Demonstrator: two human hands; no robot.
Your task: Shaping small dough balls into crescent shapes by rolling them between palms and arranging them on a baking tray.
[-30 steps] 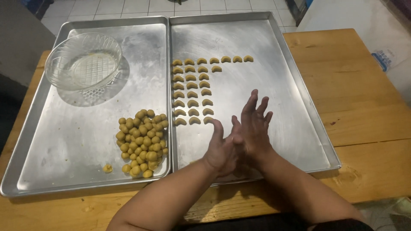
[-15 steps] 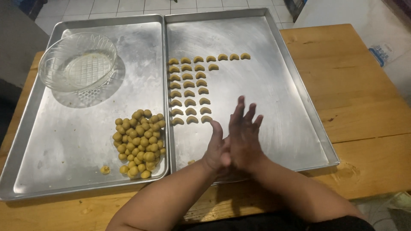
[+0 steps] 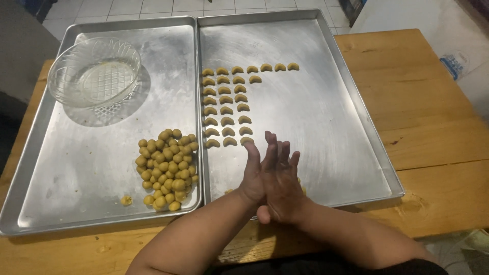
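Over the right tray (image 3: 356, 153), left hand (image 3: 253, 175) and right hand (image 3: 282, 188) press flat, palm to palm, seemingly rolling hidden dough, beside 3 columns of crescents (image 3: 226, 109).

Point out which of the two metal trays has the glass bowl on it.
The left tray. It carries the clear glass bowl at its far corner and a heap of dough balls; the right tray holds only rows of crescent-shaped pieces.
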